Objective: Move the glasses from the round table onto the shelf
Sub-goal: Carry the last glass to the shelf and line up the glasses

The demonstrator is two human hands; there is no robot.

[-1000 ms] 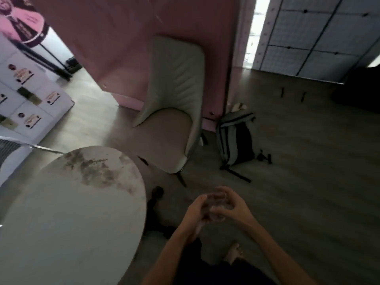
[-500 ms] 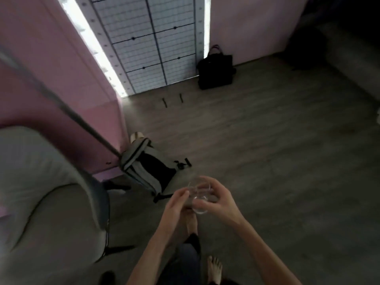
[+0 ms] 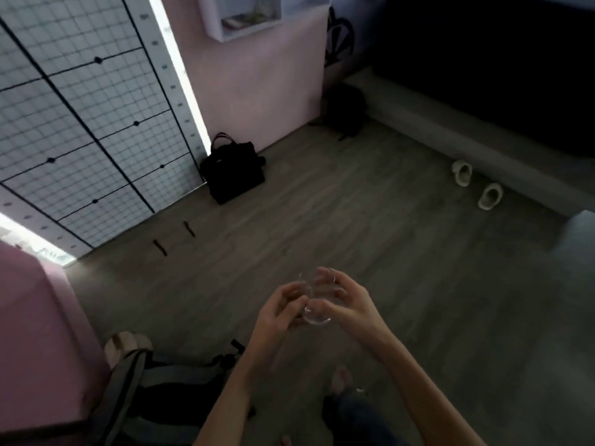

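Gone from view is the chair; the black bag point(image 3: 233, 170) now sits nearer, and a white wall shelf point(image 3: 244, 16) shows up top. No writing is legible. Both the left hand point(image 3: 280, 312) and right hand point(image 3: 349, 299) cup a clear glass point(image 3: 317, 304) above the floor point(image 3: 370, 226).

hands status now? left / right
Left hand: closed on the glass, from its left side.
Right hand: closed on the same glass.
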